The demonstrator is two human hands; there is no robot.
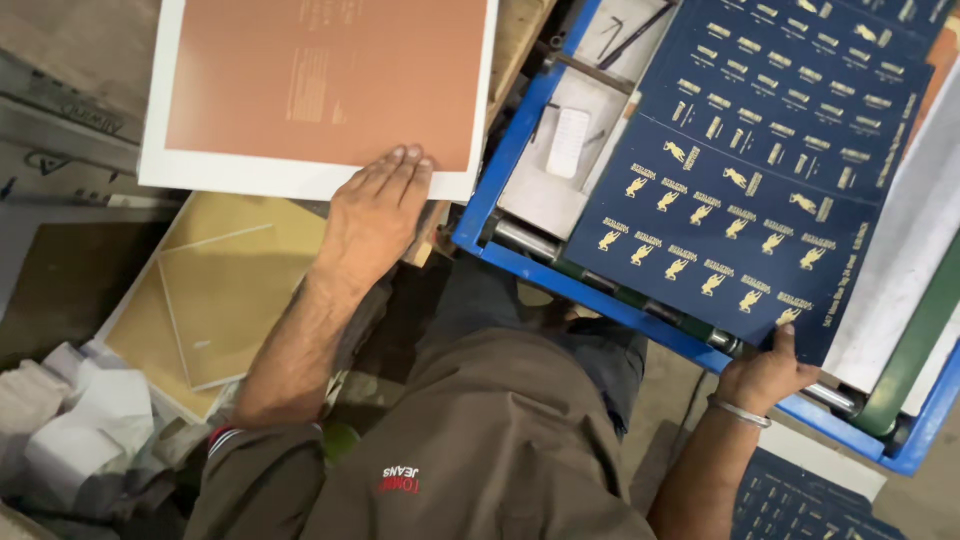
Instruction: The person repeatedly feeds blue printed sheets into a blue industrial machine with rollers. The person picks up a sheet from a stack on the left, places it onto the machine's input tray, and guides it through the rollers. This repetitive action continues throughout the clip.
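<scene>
Left hand [375, 215]: we rest it flat, fingers released, on the white-bordered orange sheet [320, 90], at ten o'clock.
Right hand [765, 375]: we pinch the navy gold-printed sheet [740, 190], at two o'clock.
Handling: light, floppy, probably crease-prone; hold by edges.

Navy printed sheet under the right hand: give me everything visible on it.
The navy sheet is a large, thin, flat piece, apparently card or paper, dark blue and covered in rows of small gold emblems with short gold text blocks beside them. It lies tilted across the blue metal frame of a machine, overlapping more navy sheets above it. The right hand grips its lower corner, thumb on top. A pale strip runs along its right edge. It looks uncreased.
</scene>
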